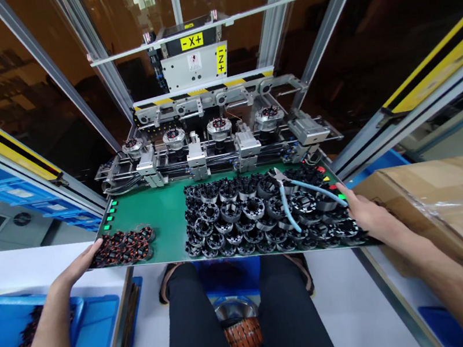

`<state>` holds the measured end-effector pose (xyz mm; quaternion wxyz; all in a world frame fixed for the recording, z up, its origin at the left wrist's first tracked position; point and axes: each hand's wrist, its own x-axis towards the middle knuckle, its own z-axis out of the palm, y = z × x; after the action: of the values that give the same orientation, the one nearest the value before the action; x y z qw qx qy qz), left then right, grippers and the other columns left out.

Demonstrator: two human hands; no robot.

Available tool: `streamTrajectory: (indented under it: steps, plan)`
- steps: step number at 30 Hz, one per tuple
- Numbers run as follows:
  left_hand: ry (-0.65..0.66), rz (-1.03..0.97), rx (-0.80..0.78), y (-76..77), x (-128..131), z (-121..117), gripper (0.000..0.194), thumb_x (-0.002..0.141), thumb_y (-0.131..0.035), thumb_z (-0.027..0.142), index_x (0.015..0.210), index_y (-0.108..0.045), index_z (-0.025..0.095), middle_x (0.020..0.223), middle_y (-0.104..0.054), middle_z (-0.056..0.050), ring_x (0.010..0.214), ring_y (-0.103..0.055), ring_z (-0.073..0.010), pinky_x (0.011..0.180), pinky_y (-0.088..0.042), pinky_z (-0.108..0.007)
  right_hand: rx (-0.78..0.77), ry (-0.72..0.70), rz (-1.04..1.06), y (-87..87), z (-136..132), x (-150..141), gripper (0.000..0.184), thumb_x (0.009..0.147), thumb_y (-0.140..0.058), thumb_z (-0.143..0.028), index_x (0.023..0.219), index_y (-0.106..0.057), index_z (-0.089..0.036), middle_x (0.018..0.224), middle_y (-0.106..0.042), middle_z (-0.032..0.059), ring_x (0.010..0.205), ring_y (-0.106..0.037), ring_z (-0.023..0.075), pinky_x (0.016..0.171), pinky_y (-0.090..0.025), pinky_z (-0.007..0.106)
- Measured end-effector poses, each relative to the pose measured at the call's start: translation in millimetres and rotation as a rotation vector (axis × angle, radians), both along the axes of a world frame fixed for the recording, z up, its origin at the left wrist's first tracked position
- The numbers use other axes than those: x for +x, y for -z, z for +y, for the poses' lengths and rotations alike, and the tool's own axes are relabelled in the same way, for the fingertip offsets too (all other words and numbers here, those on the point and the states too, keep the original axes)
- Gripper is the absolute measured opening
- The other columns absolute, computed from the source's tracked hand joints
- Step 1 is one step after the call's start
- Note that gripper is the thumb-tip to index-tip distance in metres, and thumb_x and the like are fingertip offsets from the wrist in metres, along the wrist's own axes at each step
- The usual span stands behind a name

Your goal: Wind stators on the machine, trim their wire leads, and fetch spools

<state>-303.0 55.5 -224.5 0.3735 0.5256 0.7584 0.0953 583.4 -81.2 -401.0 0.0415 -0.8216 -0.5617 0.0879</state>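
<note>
My left hand [82, 263] is at the left edge of the green work surface [163, 219], fingers stretched out, beside a small batch of copper-wound motor stators [126, 246]. At the right edge, my right hand [368, 213] rests with its fingers extended near a lit green button [341, 196]; whether a finger presses it I cannot tell. Neither hand shows anything held. Between them stand several rows of black and grey unwound stator cores [231, 211]. Wire cutters [283, 186] with light blue handles lie spread on top of these cores.
Behind the surface, a winding machine [195, 62] carries a row of stators on round fixtures [219, 129]. Lit green buttons [111, 211] line the left edge. A cardboard box [451, 203] stands right; blue trays [100, 329] with more stators sit left. A metal bowl [235, 308] is below.
</note>
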Motion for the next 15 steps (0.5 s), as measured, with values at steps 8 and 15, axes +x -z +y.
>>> streamTrajectory:
  steps: [8, 15]
  plan:
    - [-0.027, -0.02, -0.006, 0.2, -0.9, -0.6, 0.146, 0.064, -0.061, 0.122, 0.159, -0.073, 0.012, 0.169, -0.071, -0.022, 0.162, -0.065, -0.0458, 0.141, -0.046, -0.055, -0.018, -0.003, 0.014, -2.2, -1.3, 0.4, 0.082, 0.11, -0.029, -0.025, 0.191, -0.031, -0.013, 0.126, -0.081, 0.0259, 0.114, -0.084, 0.0426, 0.1, -0.065, 0.052]
    - [0.003, -0.015, 0.002, -1.9, 3.6, -0.9, 0.146, 0.062, -0.057, 0.124, 0.153, -0.077, 0.011, 0.167, -0.073, -0.022, 0.163, -0.064, -0.0449, 0.141, -0.047, -0.049, -0.054, 0.02, 0.017, -6.7, 0.6, -1.7, 0.083, 0.108, -0.032, -0.023, 0.191, -0.032, -0.014, 0.127, -0.081, 0.026, 0.114, -0.084, 0.0423, 0.1, -0.064, 0.052]
